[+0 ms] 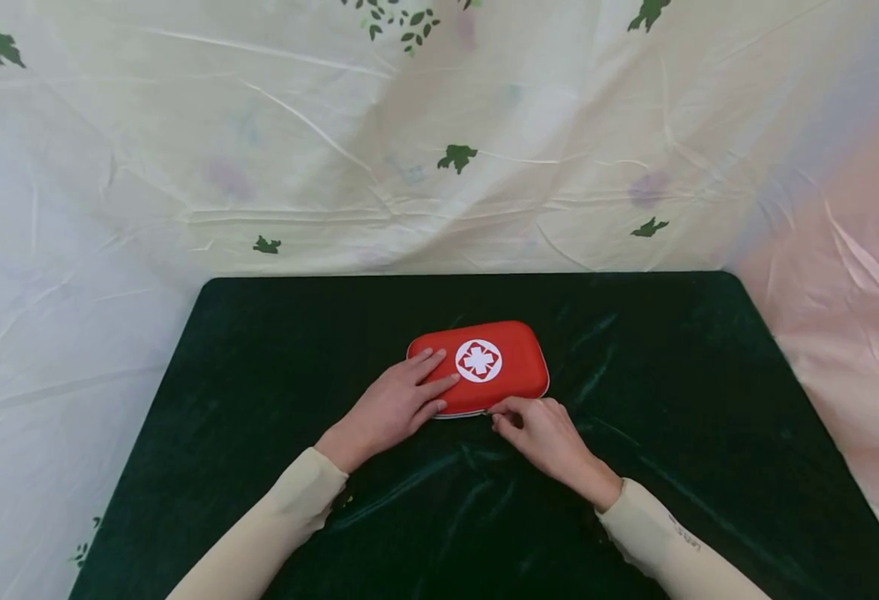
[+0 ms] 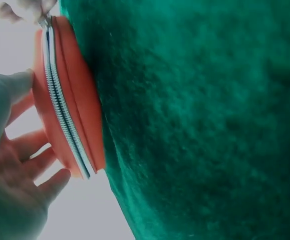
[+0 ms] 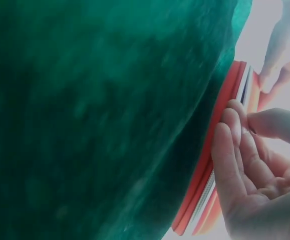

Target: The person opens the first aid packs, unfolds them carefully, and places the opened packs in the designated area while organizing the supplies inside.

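Note:
A red zippered first-aid case [image 1: 517, 358] with a white round cross emblem [image 1: 478, 361] lies flat on the green cloth. My left hand [image 1: 394, 402] rests on the left part of its top, fingers spread. At the near edge, my right hand [image 1: 542, 432] pinches the zipper pull [image 2: 45, 22] between thumb and forefinger. The left wrist view shows the silver zipper [image 2: 63, 107] running along the case's side, a narrow dark line between its rows of teeth. In the right wrist view, the fingers [image 3: 230, 150] cover part of the zipper.
Dark green velvety cloth [image 1: 297, 333] covers the table, with some creases near the case. Behind the table hangs a pale curtain [image 1: 319, 167] printed with green leaves.

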`<state>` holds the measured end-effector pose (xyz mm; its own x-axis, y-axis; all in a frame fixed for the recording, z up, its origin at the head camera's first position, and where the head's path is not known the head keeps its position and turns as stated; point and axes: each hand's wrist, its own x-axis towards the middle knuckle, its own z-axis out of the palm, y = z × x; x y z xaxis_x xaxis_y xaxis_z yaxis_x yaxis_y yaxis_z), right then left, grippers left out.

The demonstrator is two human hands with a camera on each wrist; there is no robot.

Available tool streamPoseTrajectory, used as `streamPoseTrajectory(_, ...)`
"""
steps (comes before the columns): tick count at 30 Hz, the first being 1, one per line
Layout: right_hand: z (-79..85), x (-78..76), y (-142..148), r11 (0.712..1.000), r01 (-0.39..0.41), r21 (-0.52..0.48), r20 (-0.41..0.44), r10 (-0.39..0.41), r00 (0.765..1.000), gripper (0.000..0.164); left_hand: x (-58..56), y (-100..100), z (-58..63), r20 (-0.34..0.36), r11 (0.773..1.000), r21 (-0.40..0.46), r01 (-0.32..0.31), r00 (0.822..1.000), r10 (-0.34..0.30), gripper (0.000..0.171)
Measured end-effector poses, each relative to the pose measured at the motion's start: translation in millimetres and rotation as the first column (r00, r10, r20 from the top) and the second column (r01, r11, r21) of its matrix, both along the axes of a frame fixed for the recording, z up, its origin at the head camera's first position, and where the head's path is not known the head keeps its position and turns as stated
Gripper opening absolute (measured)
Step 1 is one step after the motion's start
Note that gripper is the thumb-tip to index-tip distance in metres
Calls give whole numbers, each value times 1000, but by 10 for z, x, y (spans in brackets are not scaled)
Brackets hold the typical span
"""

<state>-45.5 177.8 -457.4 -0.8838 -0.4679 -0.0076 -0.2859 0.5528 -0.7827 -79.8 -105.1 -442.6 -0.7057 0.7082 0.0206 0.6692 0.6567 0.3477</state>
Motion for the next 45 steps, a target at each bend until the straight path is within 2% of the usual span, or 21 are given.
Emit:
streamPoseTrajectory(2,4,-42,24,1000,0,18,11,0,1000,13,39,25,25,-22,999,-31,-22,1000,22,53)
streamPoseTrajectory(3,70,-52,16,999,19,44,30,-20,999,13,54,32,35,-33,998,-47,-32,999,30,53)
streamPoseTrajectory(6,78,-124,54,997,19,73,26,-21,999,13,76,29,81,-59,996,-74,-46,997,41,54)
streamPoseTrajectory(11,73,-242,108,993,21,115,6,-22,1000,11,-1,-47,126,-55,999,-42,-9,998,6,48)
streamPoseTrajectory(15,78,-309,137,993,19,114,-2,-19,1000,11,-150,-117,97,14,999,43,-7,1000,6,44)
streamPoseTrajectory(18,75,-339,144,994,19,108,-4,-19,1000,11,-278,-139,19,110,989,124,-80,992,67,51)
streamPoseTrajectory(21,65,-363,138,995,14,104,2,-14,1000,11,-371,-145,-74,213,974,161,-157,969,121,64)
streamPoseTrajectory(24,59,-388,133,995,10,102,11,-11,1000,11,-399,-151,-142,328,965,160,-208,933,147,75)
streamPoseTrajectory(27,66,-420,146,994,17,106,10,-18,1000,12,-364,-164,-147,398,961,140,-237,903,165,79)
streamPoseTrajectory(29,79,-447,163,994,29,109,-1,-29,1000,13,-323,-176,-129,423,959,131,-251,889,175,79)
streamPoseTrajectory(33,97,-507,205,993,44,109,-25,-41,999,13,-215,-197,-66,437,961,104,-257,880,188,76)
streamPoseTrajectory(35,96,-534,222,994,40,105,-28,-38,999,14,-152,-200,-40,439,962,96,-256,878,190,75)
streamPoseTrajectory(39,83,-565,255,994,33,105,-18,-31,999,16,-28,-186,-13,418,962,91,-256,887,196,74)
streamPoseTrajectory(45,74,-591,309,992,61,109,6,-62,998,17,151,-143,21,402,959,77,-274,888,222,74)
